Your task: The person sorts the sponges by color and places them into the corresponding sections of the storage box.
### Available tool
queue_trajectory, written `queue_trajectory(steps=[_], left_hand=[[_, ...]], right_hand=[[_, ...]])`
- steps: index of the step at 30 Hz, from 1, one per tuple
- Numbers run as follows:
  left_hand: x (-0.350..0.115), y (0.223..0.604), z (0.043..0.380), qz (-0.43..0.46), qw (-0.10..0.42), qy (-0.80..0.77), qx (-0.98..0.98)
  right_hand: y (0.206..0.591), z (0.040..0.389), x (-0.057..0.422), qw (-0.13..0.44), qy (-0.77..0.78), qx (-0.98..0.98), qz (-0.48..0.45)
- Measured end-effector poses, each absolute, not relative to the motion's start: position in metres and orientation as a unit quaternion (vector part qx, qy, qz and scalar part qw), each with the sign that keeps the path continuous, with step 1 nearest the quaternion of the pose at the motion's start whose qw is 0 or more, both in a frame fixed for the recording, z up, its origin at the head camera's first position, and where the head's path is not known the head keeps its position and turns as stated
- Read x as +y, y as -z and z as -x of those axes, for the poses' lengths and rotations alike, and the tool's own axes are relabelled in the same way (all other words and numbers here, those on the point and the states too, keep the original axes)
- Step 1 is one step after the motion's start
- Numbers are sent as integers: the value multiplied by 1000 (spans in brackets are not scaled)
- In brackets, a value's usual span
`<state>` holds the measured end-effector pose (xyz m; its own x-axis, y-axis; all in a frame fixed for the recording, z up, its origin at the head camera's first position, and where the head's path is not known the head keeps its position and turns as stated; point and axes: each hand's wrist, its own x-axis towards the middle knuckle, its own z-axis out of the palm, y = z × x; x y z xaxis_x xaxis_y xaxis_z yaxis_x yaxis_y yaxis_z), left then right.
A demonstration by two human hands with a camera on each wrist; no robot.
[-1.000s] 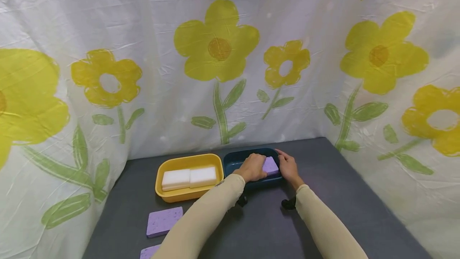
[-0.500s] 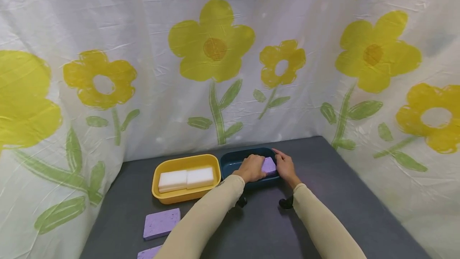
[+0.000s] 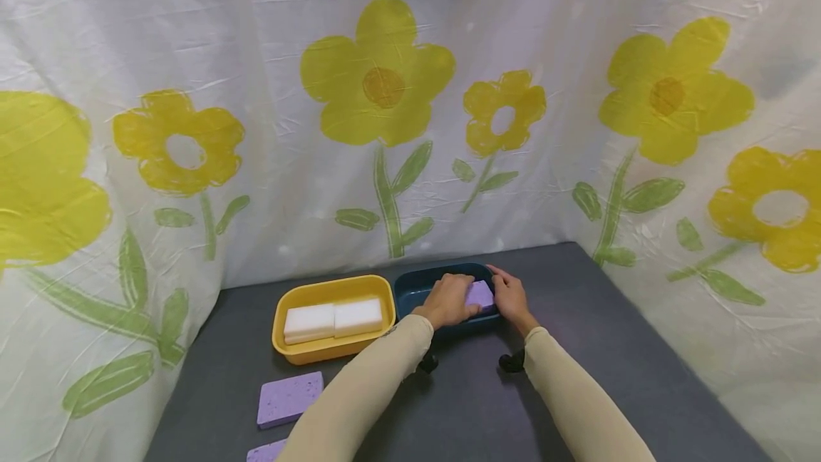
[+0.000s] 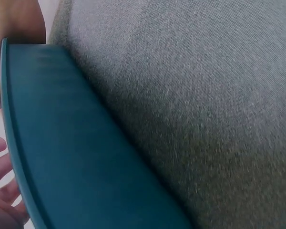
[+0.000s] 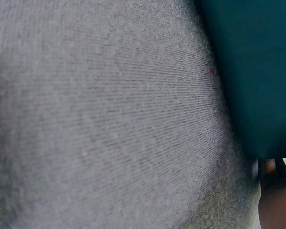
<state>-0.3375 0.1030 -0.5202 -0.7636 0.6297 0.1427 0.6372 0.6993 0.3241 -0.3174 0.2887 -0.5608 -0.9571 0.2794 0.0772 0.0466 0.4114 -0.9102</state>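
In the head view, my left hand [image 3: 447,301] reaches into the dark blue plastic tray [image 3: 410,284] and grips a purple sponge [image 3: 479,296] near its right end. The thumb lies along the sponge's near left side, and the hand covers the sponge's left part. My right hand [image 3: 511,298] holds the tray's right end, its fingers along the outside and the thumb at the rim. Seen from the left wrist, the tray's wall [image 4: 81,143] fills the left side. From the right wrist, part of a hand [image 5: 277,205] shows by the tray's lower corner.
A yellow tray [image 3: 291,355] stands directly left of the blue one, with two white sponges [image 3: 333,319] side by side inside. Nearer on the dark grey table [image 3: 462,405] lie a purple sponge [image 3: 290,399] and another purple sponge [image 3: 265,452], partly hidden by the left sleeve. A flowered curtain [image 3: 276,219] hangs behind.
The head view has shifted slightly, moving the scene a little left. My left hand has edged slightly left against the purple sponge; my right hand stays at the tray's end.
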Motion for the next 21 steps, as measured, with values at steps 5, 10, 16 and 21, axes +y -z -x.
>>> queue_trajectory(steps=[5, 10, 16, 21], left_hand=[[95, 517, 335, 348, 26, 195, -917], [87, 511, 332, 352, 28, 208, -912], [80, 506, 330, 363, 42, 204, -908], [73, 501, 329, 370, 40, 210, -904]], right_hand=[[560, 317, 288, 111, -530, -835, 97], [561, 316, 288, 111, -529, -836, 98], [561, 316, 289, 101, -533, -834, 98], [558, 316, 288, 99, -529, -838, 96]])
